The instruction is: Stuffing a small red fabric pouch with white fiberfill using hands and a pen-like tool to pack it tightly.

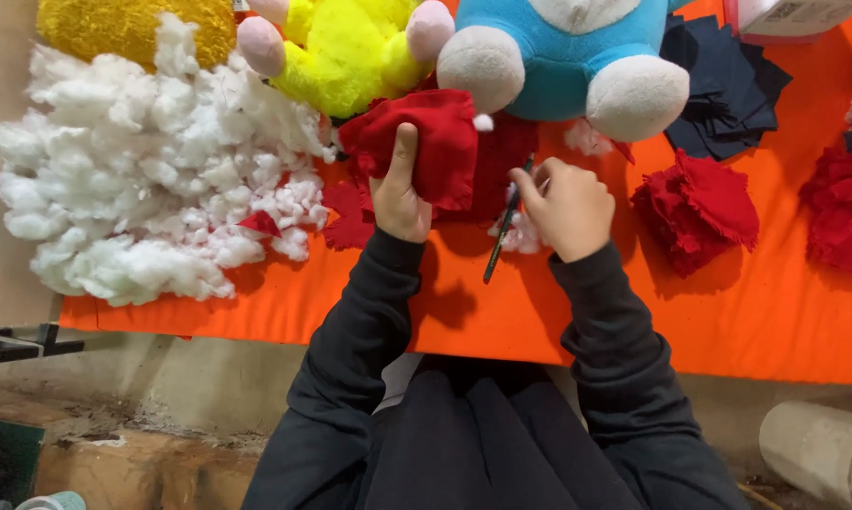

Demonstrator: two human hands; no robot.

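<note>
Red fabric piece (426,142): gripped in the left hand (400,196), thumb laid up its front; it is held above the orange sheet (775,312), just below the blue plush toy (563,61).
Right hand (566,206): closed around a thin dark stick (505,225), which is slanted down towards the person; its upper end is hidden by the fingers and red cloth.
White stuffing (143,170): heaped in a wide loose pile to the left of the left hand, with small red scraps lying on its edge.
Yellow plush toy (350,47): laid beside the blue one, pink feet pointing at the person.
Red fabric scraps (698,208): piled in frayed heaps to the right of the right hand, apart from it.
Dark fabric pieces (719,85): stacked beyond the blue toy's foot.
Surface: the orange sheet is spread over a table, its near edge met by black sleeves.
Floor: bare, rough concrete is seen below, with a pale pipe (818,449) at the lower right.
</note>
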